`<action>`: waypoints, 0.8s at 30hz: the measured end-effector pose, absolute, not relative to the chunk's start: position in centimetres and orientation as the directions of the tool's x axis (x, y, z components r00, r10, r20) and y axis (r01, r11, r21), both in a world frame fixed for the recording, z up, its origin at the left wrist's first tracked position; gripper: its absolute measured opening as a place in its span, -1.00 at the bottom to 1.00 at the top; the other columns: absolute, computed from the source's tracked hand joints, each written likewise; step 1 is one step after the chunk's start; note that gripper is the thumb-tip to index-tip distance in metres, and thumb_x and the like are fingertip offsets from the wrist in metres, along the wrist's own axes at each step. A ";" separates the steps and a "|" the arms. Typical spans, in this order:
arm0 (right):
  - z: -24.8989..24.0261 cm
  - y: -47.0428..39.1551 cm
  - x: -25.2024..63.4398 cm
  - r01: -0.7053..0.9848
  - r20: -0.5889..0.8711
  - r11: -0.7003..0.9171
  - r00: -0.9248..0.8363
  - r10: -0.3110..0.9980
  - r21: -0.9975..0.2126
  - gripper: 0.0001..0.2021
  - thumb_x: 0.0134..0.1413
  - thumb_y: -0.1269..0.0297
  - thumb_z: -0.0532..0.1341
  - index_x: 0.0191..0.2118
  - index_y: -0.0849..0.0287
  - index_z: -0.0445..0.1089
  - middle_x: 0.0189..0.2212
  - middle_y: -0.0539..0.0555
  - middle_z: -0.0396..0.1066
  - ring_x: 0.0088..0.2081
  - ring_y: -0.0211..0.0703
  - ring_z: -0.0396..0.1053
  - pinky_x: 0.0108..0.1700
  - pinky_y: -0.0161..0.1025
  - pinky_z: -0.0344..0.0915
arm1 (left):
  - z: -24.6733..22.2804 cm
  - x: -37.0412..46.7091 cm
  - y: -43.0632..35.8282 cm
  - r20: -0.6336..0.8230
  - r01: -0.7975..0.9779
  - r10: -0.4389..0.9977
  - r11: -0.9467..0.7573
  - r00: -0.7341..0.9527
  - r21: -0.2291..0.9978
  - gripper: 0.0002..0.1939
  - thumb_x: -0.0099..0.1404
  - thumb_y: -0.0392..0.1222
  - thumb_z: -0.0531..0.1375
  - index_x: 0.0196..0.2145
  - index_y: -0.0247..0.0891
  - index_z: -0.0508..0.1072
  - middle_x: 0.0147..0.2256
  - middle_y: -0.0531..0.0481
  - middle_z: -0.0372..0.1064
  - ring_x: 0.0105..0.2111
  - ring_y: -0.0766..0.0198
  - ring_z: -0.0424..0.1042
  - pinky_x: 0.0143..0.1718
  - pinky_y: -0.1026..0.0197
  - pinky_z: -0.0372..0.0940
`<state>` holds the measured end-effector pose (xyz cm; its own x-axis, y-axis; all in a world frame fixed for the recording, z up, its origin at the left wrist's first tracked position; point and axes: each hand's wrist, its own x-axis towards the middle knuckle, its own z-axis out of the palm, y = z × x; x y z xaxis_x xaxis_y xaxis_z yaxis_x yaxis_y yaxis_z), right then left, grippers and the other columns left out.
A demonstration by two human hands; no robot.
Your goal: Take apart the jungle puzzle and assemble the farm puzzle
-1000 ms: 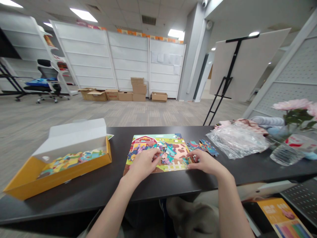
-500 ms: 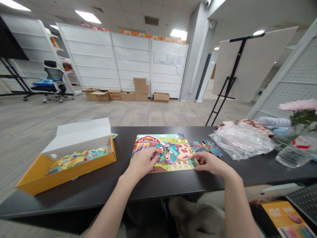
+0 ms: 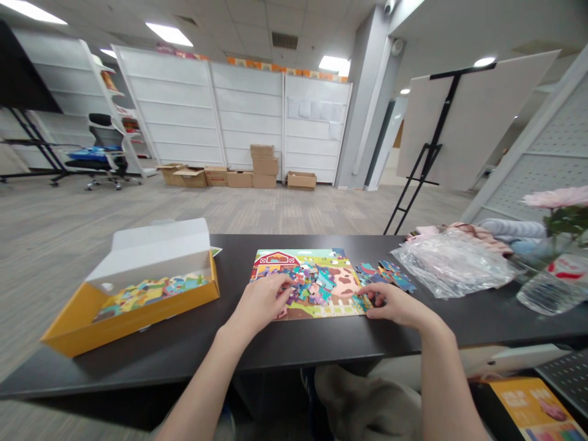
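Observation:
A farm picture puzzle [image 3: 316, 309] lies flat on the black table, with a red barn at its upper left and a pink spotted animal at its right. Loose puzzle pieces [image 3: 316, 283] are heaped over its middle. My left hand [image 3: 269, 297] rests on the puzzle's left part, its fingers curled beside the heap; whatever is between them is hidden. At the lower right corner, my right hand [image 3: 388, 303] has its thumb and fingers closed around something too small to make out. More loose pieces [image 3: 388, 274] lie just beyond that hand, right of the puzzle.
An open yellow box [image 3: 151, 316] with puzzle pieces stands on the table [image 3: 193, 346] at the left. Clear plastic wrapping [image 3: 452, 263], folded cloths [image 3: 512, 229], and a clear bottle [image 3: 551, 291] near pink flowers [image 3: 558, 197] are at the right.
The whole view has shifted slightly, so things appear a little further right. Both hands keep nearly the same places on the puzzle.

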<state>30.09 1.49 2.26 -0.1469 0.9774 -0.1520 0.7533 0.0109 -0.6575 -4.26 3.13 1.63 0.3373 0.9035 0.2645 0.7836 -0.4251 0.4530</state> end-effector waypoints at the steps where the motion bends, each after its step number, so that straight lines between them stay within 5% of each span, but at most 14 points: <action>1: 2.2 1.5 30.1 0.753 -0.148 0.014 -0.148 0.978 -0.658 -0.50 -0.29 0.33 0.41 -0.07 0.17 0.60 -0.40 0.00 0.41 -0.39 -0.18 0.34 -0.34 -0.28 0.28 | 1.7 -4.3 3.1 0.264 0.789 0.903 -0.425 0.338 0.444 -0.80 0.37 -0.15 0.13 -0.17 -0.12 0.55 -0.16 -0.02 0.60 -0.14 0.09 0.56 -0.19 0.18 0.34; 9: 2.0 1.2 30.5 0.722 -0.105 0.023 -0.132 0.986 -0.692 -0.47 -0.28 0.13 0.46 -0.07 0.14 0.56 -0.26 0.06 0.47 -0.39 -0.18 0.36 -0.34 -0.25 0.32 | 1.8 -4.7 3.3 0.278 0.833 0.923 -0.366 0.267 0.414 -0.78 0.38 -0.20 0.11 -0.14 -0.07 0.55 -0.11 0.01 0.60 -0.13 0.12 0.55 -0.17 0.19 0.37; 15: 2.0 2.0 30.8 0.700 0.195 0.095 0.064 0.979 -0.708 -0.54 -0.04 -0.09 0.30 -0.16 0.20 0.55 -0.33 0.14 0.53 -0.45 -0.12 0.35 -0.37 -0.16 0.32 | 2.1 -5.6 3.8 0.296 0.892 0.951 -0.209 0.090 0.401 -0.68 0.44 -0.22 0.01 0.04 -0.16 0.48 0.00 -0.15 0.53 -0.03 0.01 0.49 -0.06 0.06 0.38; 24: 1.5 3.3 31.7 0.664 0.393 0.006 0.435 0.810 -0.748 -0.61 0.07 -0.07 0.19 -0.27 0.19 0.52 -0.35 0.21 0.57 -0.36 0.00 0.46 -0.23 -0.11 0.34 | 0.7 -4.1 4.5 0.255 0.855 0.932 -0.344 0.258 0.388 -0.55 0.34 -0.01 0.23 0.13 -0.16 0.41 0.15 -0.19 0.42 0.14 -0.08 0.37 0.11 -0.08 0.30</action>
<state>31.67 3.34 1.51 0.4352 0.8100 0.3930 0.6635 0.0065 -0.7481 -4.14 4.49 0.69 0.2585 0.9317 0.2551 0.8552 -0.3435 0.3882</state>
